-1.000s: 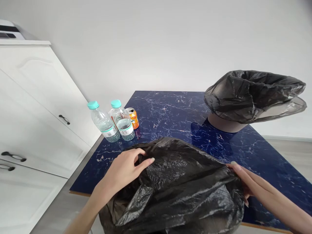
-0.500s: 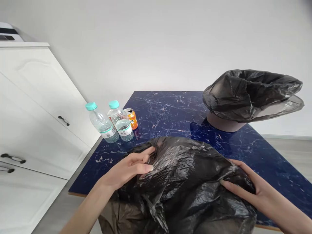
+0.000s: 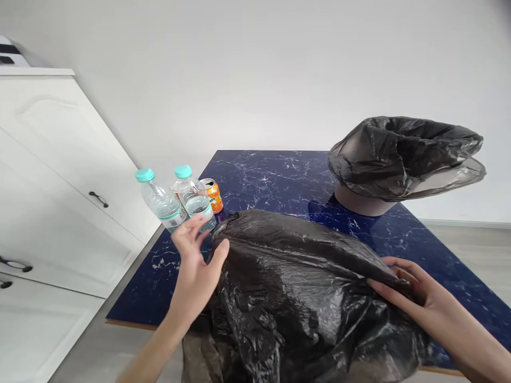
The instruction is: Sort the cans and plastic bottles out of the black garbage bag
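Observation:
A large black plastic bag (image 3: pixel 303 287) lies crumpled across the near edge of the blue marbled table (image 3: pixel 279 181). My left hand (image 3: pixel 197 266) is open, fingers spread, its thumb against the bag's left edge, close to two clear water bottles (image 3: pixel 159 199) with teal caps. My right hand (image 3: pixel 415 292) pinches the bag's right side, fingers closed on the plastic. An orange drink can (image 3: pixel 213 194) stands just behind the bottles.
A bin lined with a black bag (image 3: pixel 399 154) stands at the table's far right. White cabinets with dark handles (image 3: pixel 59 186) run along the left. A white wall is behind the table, with grey floor on both sides.
My left hand let go of the bag's top and lifted, opening its fingers near the bottles. The bag has been pulled taut and spread farther over the table. My right hand kept its grip.

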### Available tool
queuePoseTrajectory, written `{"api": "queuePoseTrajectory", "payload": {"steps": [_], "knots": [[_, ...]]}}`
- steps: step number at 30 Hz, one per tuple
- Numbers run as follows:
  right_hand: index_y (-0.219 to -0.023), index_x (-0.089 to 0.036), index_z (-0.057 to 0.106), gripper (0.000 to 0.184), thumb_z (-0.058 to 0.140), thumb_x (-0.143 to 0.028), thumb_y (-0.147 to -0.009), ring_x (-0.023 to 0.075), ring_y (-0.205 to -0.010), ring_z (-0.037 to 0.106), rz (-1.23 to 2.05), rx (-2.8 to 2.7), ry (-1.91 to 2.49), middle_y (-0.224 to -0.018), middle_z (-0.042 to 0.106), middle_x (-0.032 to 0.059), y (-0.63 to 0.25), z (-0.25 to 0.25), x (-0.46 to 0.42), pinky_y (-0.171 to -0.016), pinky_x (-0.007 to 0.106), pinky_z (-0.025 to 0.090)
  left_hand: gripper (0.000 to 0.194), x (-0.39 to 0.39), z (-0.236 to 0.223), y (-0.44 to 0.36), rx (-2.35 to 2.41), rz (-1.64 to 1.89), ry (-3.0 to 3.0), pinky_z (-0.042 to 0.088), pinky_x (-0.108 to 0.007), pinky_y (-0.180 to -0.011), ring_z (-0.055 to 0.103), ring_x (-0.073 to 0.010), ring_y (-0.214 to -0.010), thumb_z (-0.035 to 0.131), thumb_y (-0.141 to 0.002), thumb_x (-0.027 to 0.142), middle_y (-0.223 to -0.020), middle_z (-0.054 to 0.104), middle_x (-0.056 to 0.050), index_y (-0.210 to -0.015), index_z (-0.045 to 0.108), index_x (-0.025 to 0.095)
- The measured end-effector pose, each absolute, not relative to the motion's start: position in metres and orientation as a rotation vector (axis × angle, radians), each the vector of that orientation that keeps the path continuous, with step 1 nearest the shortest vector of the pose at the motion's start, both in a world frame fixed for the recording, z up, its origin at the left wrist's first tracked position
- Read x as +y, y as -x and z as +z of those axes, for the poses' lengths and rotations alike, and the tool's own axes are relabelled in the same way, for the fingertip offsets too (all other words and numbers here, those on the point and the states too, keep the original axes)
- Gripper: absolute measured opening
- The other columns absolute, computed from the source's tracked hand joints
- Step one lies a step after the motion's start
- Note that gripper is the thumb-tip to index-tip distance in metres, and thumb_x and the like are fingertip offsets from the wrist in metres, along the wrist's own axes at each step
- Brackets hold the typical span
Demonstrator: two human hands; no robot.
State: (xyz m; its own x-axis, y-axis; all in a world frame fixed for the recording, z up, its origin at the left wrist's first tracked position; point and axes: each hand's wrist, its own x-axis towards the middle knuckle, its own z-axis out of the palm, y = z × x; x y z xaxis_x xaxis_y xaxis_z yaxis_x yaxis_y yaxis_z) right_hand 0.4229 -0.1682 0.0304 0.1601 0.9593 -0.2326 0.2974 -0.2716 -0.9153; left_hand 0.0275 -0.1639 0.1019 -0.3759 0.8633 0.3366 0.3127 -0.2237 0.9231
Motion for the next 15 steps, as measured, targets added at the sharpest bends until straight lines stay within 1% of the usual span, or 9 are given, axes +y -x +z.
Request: {"api": "queuePoseTrajectory", "payload": {"steps": [2, 4, 5, 7, 9, 10, 11, 13, 15], "knots": [[-0.143, -0.033, 0.058, 0.09, 0.086, -0.075, -0.068, 0.0408, -0.136, 0.063, 0.885, -1.357, 1.681, -0.14, 0.068, 0.0102, -0.417, 0.033, -0.17, -0.114, 0.053, 0.056, 0.039, -0.178, 0.109, -0.034, 1.669, 1.572, -1.866, 0.039, -0.048, -0.128, 0.048, -0.0259, -0.151, 0.069, -0.097, 0.023, -0.156, 0.049, -0.01, -0.128, 0.045, 0.029], [-0.151, -0.034, 0.054, 0.092, 0.081, -0.076, -0.073, 0.0422, -0.143, 0.056, 0.643, -1.465, 1.633, -0.153, 0.058, 0.0107, -0.407, 0.042, -0.173, -0.121, 0.06, 0.048, 0.024, -0.19, 0.117, -0.041, 1.581, 1.218, -2.235, 0.04, -0.044, -0.127, 0.049, -0.024, -0.15, 0.06, -0.104, 0.02, -0.149, 0.058, -0.006, -0.125, 0.054, 0.03], [-0.152, -0.034, 0.055, 0.088, 0.078, -0.076, -0.077, 0.0427, -0.143, 0.055, 0.538, -1.512, 1.612, -0.157, 0.055, 0.01, -0.401, 0.048, -0.175, -0.123, 0.062, 0.046, 0.022, -0.195, 0.12, -0.045, 1.488, 1.002, -2.355, 0.042, -0.043, -0.126, 0.048, -0.0234, -0.151, 0.056, -0.107, 0.019, -0.147, 0.061, -0.005, -0.125, 0.057, 0.031], [-0.147, -0.037, 0.06, 0.068, 0.07, -0.071, -0.089, 0.0417, -0.144, 0.056, 0.391, -1.625, 1.555, -0.158, 0.057, 0.0063, -0.389, 0.061, -0.179, -0.124, 0.065, 0.044, 0.027, -0.2, 0.12, -0.05, 1.341, 0.659, -2.466, 0.044, -0.043, -0.126, 0.046, -0.0247, -0.153, 0.053, -0.11, 0.021, -0.15, 0.062, -0.005, -0.134, 0.058, 0.032], [-0.14, -0.041, 0.065, 0.045, 0.062, -0.061, -0.1, 0.0382, -0.149, 0.054, 0.343, -1.796, 1.462, -0.156, 0.061, 0.0014, -0.378, 0.068, -0.181, -0.125, 0.064, 0.043, 0.034, -0.203, 0.115, -0.051, 1.314, 0.465, -2.459, 0.049, -0.046, -0.122, 0.052, -0.0281, -0.148, 0.059, -0.108, 0.025, -0.15, 0.062, -0.007, -0.141, 0.057, 0.03], [-0.138, -0.042, 0.066, 0.039, 0.059, -0.055, -0.103, 0.0365, -0.151, 0.052, 0.344, -1.895, 1.408, -0.156, 0.062, -0.0003, -0.373, 0.068, -0.181, -0.126, 0.063, 0.044, 0.033, -0.203, 0.112, -0.05, 1.328, 0.391, -2.441, 0.053, -0.047, -0.117, 0.058, -0.0299, -0.141, 0.063, -0.105, 0.026, -0.145, 0.064, -0.008, -0.138, 0.06, 0.029], [-0.14, -0.041, 0.067, 0.037, 0.059, -0.051, -0.105, 0.0353, -0.154, 0.05, 0.351, -1.995, 1.356, -0.157, 0.061, -0.0011, -0.369, 0.066, -0.181, -0.126, 0.062, 0.045, 0.028, -0.203, 0.109, -0.048, 1.351, 0.319, -2.425, 0.056, -0.048, -0.112, 0.063, -0.0309, -0.132, 0.069, -0.102, 0.027, -0.137, 0.067, -0.008, -0.13, 0.064, 0.027], [-0.147, -0.039, 0.065, 0.042, 0.059, -0.048, -0.106, 0.0343, -0.156, 0.047, 0.36, -2.187, 1.275, -0.16, 0.059, -0.001, -0.363, 0.057, -0.18, -0.128, 0.061, 0.043, 0.012, -0.202, 0.105, -0.042, 1.449, 0.215, -2.424, 0.06, -0.052, -0.104, 0.069, -0.0319, -0.114, 0.076, -0.096, 0.028, -0.118, 0.07, -0.008, -0.105, 0.069, 0.023], [-0.154, -0.036, 0.06, 0.048, 0.057, -0.049, -0.107, 0.0336, -0.157, 0.045, 0.357, -2.346, 1.246, -0.164, 0.055, -0.0008, -0.357, 0.045, -0.179, -0.13, 0.061, 0.039, 0.017, -0.2, 0.105, -0.037, 1.609, 0.207, -2.457, 0.057, -0.06, -0.105, 0.067, -0.0348, -0.111, 0.078, -0.093, 0.03, -0.109, 0.067, -0.009, -0.087, 0.066, 0.021]]}}
